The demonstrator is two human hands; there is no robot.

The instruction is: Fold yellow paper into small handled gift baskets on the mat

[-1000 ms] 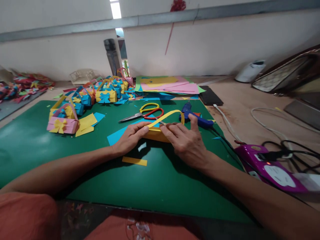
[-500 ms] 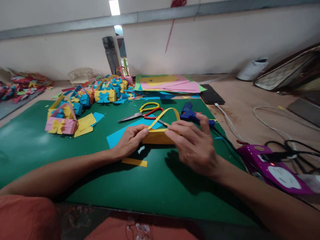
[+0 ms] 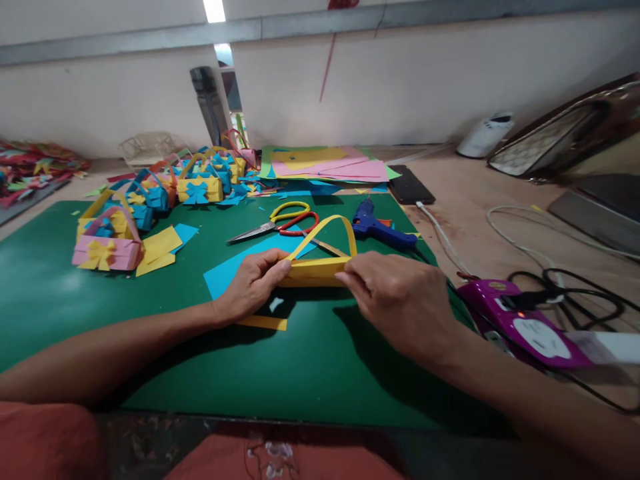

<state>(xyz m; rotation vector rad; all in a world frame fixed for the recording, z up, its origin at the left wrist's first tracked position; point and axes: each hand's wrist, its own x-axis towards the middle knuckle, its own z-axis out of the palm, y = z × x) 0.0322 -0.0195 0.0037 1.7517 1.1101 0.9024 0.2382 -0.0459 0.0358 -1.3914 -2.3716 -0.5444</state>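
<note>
Between my hands is a yellow paper basket (image 3: 316, 272) with a thin arched strip handle (image 3: 327, 223). My left hand (image 3: 250, 283) pinches its left end, thumb at the foot of the handle. At the right end, the fingers of my right hand (image 3: 400, 300) are closed on the basket's edge, and their tips are partly hidden. Just behind lie scissors (image 3: 273, 227) with yellow and red handles and a sheet of blue paper (image 3: 235, 267). A blue glue gun (image 3: 380, 227) rests behind my right hand. Below my left wrist is a yellow paper strip (image 3: 265, 323).
Finished little paper baskets (image 3: 107, 247) stand at the left on the green mat (image 3: 240, 387). Coloured sheets (image 3: 325, 163) are stacked at the back beside a black phone (image 3: 411, 185). A purple power strip (image 3: 525, 327) with tangled cables lies at the right.
My right hand's fingers have curled in from a raised, spread pose to grip the basket's right end. My left hand keeps its pinch. The whole view has shifted slightly.
</note>
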